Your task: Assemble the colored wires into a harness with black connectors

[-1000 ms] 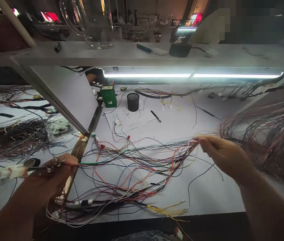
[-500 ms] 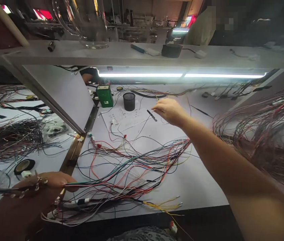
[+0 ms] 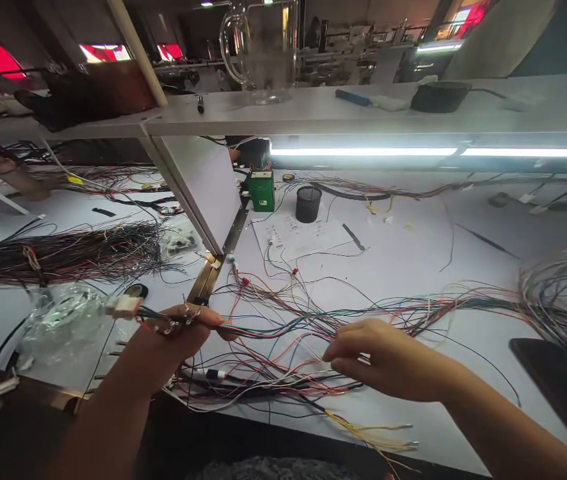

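We work at a white bench (image 3: 463,267) strewn with a loose spread of coloured wires (image 3: 283,333) lying between and under our fingers. Far beyond our fingertips a shelf (image 3: 363,110) with a light strip crosses the bench, and a slanted white panel (image 3: 203,187) rises above our left thumb. A dense wire bundle (image 3: 558,300) lies off to the outside of our right wrist, another (image 3: 63,250) beyond our left knuckles. Our left hand (image 3: 178,330) is closed around a gathered wire bunch with a white connector (image 3: 123,306) sticking out past the fingers. Our right hand (image 3: 383,357) pinches thin strands from the spread. A black mesh cup (image 3: 308,203) and a green box (image 3: 262,190) stand well beyond both.
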`<state>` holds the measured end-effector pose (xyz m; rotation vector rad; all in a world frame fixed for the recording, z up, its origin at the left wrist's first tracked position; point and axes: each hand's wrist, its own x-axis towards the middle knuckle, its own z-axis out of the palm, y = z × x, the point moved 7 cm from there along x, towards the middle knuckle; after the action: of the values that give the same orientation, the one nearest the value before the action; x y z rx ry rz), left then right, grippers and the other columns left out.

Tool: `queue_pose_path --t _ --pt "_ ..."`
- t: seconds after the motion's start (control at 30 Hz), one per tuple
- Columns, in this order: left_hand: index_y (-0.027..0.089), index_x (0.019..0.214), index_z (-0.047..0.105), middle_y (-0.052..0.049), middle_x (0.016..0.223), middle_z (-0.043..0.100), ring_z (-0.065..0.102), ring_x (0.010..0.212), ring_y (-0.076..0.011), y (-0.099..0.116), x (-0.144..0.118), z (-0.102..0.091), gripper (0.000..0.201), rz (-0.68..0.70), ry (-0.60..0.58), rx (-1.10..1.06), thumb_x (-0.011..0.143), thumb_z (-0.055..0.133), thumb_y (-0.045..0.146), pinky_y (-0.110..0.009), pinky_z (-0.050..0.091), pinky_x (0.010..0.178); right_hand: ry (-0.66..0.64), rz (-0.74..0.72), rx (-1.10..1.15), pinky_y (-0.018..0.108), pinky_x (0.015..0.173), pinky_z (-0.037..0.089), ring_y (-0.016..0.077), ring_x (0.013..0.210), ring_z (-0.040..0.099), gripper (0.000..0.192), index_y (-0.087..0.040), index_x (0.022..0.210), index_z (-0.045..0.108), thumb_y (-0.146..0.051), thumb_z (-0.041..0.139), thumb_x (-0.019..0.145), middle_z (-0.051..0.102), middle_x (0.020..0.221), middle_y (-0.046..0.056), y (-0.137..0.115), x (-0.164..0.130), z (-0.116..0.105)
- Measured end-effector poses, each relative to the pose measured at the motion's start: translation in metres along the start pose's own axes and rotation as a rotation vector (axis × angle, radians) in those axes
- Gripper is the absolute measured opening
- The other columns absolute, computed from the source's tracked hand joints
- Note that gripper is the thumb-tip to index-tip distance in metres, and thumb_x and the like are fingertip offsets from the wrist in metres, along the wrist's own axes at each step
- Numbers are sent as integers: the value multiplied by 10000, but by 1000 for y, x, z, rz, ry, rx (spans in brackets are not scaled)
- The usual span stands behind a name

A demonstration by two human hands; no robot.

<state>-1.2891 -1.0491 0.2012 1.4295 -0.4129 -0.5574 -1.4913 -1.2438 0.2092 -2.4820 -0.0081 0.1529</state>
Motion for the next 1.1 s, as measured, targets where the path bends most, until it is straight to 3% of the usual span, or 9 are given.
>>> queue_pose_path --t 0.07,0.17,0.33,0.43,0.53,0.67,0.77,0.93,1.1 --pt "161 731 712 -115 659 706 272 387 -45 0 4 3 231 7 -49 -7 622 794 347 -200 224 382 61 146 -65 373 841 512 209 970 641 306 -225 1184 621 -321 506 916 690 1078 75 19 2 20" --pt "160 839 698 -112 686 716 248 368 -20 -2 9 3 284 -35 -49 -103 694 763 395 -184 167 392 265 292 -134 500 1047 394 305 1280 460 515 -136 1362 463 -337 514 891 494 1380 182 47 8 35" --pt "141 857 672 -95 731 722 238 341 3 -2 13 10 279 -88 -38 -215 743 733 388 -182 135 374 486 306 82 507 1092 341 290 1378 318 662 -216 1460 289 -417 527 876 332 1498 146 59 27 35" --pt "146 871 666 -91 789 732 238 340 10 -7 17 10 253 -111 -36 -243 765 720 369 -176 147 365 466 206 312 486 1057 377 256 1298 430 568 -274 1410 372 -436 523 887 454 1415 104 38 36 32" --pt "124 843 679 -49 592 679 205 330 4 -13 21 10 283 -138 -43 -233 779 705 398 -175 148 360 350 43 478 422 966 444 189 1037 595 403 -272 1316 490 -409 468 937 673 1060 53 4 35 34" --pt "108 832 678 7 456 581 201 321 -6 -17 27 11 314 -160 -22 -252 758 720 410 -168 154 346 197 -36 481 281 637 486 118 626 577 317 -276 1225 582 -349 404 973 643 707 -9 -25 18 36" --pt "126 849 659 -32 699 700 234 313 13 -17 30 15 288 -132 -10 -297 739 741 380 -166 155 331 220 -42 279 279 642 465 126 662 568 290 -301 1174 619 -318 417 967 635 730 -1 -25 3 25" --pt "132 843 647 -8 696 665 251 319 21 -18 29 25 263 -87 -40 -308 760 726 369 -163 134 335 204 115 76 308 683 485 172 792 618 281 -329 1146 630 -359 422 959 679 853 19 0 -6 15" --pt "136 873 642 -26 722 674 226 326 21 -20 24 34 280 -83 -88 -285 776 713 390 -182 91 352 224 202 -37 352 746 516 213 895 663 284 -268 1109 630 -322 397 957 711 996 44 17 11 28"
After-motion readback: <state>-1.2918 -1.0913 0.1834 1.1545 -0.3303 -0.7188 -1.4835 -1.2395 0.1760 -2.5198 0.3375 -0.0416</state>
